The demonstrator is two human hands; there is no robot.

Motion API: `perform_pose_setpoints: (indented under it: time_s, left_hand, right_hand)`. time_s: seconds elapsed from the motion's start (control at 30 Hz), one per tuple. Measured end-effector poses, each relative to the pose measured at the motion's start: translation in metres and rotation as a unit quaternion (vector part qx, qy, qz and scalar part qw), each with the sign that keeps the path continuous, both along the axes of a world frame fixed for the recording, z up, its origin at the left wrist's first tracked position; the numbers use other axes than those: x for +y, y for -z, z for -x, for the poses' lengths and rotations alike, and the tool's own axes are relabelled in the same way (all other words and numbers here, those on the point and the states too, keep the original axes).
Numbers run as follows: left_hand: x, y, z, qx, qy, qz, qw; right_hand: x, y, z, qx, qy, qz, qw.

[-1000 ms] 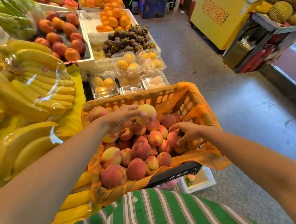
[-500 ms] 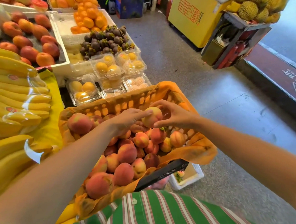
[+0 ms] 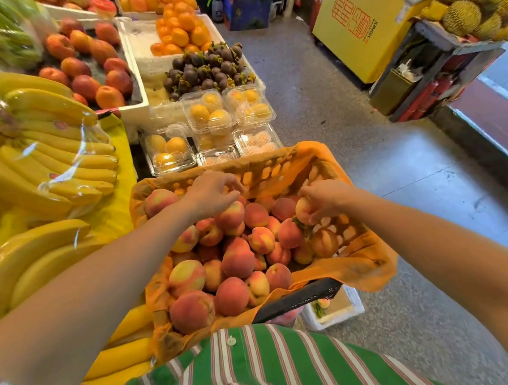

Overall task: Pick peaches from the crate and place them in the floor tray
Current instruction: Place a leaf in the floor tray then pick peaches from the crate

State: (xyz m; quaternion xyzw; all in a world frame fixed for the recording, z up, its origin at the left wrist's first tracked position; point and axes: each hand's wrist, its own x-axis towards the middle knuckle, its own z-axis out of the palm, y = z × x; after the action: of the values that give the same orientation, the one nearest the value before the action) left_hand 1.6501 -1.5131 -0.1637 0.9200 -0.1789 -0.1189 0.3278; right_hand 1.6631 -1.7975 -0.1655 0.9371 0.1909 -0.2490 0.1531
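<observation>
Peaches, fuzzy red-and-yellow round fruit (image 3: 239,263), fill a black plastic crate (image 3: 299,298) lined with orange cloth (image 3: 365,263), set beside wrapped bananas (image 3: 54,161) on the yellow counter (image 3: 113,217). The right hand (image 3: 325,199) pinches one small pale peach (image 3: 303,210) just above the pile by the crate's right wall. The left hand (image 3: 210,191) hangs over the far peaches, fingers loosely curled, thumb against a red peach (image 3: 231,214); whether it grips cannot be told. A white foam tray (image 3: 339,319) sits on the grey floor (image 3: 393,185), partly under the crate's corner.
</observation>
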Motion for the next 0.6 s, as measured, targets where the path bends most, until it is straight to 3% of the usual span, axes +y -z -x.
perform_pose_setpoints:
  time_s: [0.13,0.37,0.47,0.6]
  left_hand:
    - [0.024,-0.006,0.007,-0.065,-0.024,0.011,0.997]
    - [0.07,-0.006,0.029,-0.111,-0.112,-0.026,0.987]
    - [0.087,-0.004,0.038,-0.118,-0.122,-0.069,0.983]
    - [0.096,-0.007,0.047,-0.126,-0.146,-0.137,0.972]
  right_hand:
    - [0.001,0.011,-0.002,0.023,-0.038,0.059,0.997]
    - [0.004,0.014,-0.002,0.054,-0.026,0.05,0.997]
    - [0.024,-0.001,-0.004,0.041,-0.019,-0.035,0.998]
    - [0.07,-0.021,0.001,0.06,0.004,-0.28,0.958]
